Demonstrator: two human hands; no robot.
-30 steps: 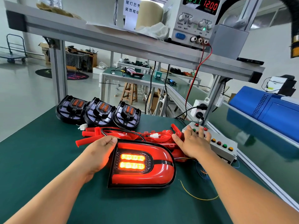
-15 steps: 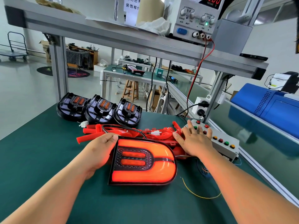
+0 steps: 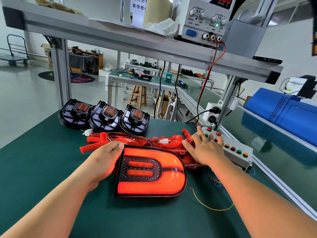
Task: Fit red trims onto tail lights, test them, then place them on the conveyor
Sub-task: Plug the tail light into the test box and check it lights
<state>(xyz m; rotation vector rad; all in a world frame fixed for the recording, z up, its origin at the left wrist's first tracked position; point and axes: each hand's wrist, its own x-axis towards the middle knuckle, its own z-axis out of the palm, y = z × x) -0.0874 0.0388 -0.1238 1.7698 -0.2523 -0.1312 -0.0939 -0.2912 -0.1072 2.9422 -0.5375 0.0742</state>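
Observation:
A tail light (image 3: 151, 172) with a red trim lies flat on the green mat, its outer D-shaped band glowing red. My left hand (image 3: 104, 160) holds its left edge, thumb on top. My right hand (image 3: 204, 148) lies with spread fingers on the white button box (image 3: 235, 152), fingertips on its far buttons. A pile of loose red trims (image 3: 137, 141) lies just behind the lit light. Three black tail lights without trims (image 3: 104, 115) lean in a row at the back of the mat.
A power supply (image 3: 205, 19) on the overhead shelf feeds red and black leads down to the box. The conveyor (image 3: 274, 152) runs along the right, with a blue machine (image 3: 281, 112) beyond. A yellow wire (image 3: 211, 206) lies on the mat.
The lit part changed: a second ago the two centre bars glowed yellow, now the outer band glows red. My right fingers shifted on the buttons. The view tilted down slightly.

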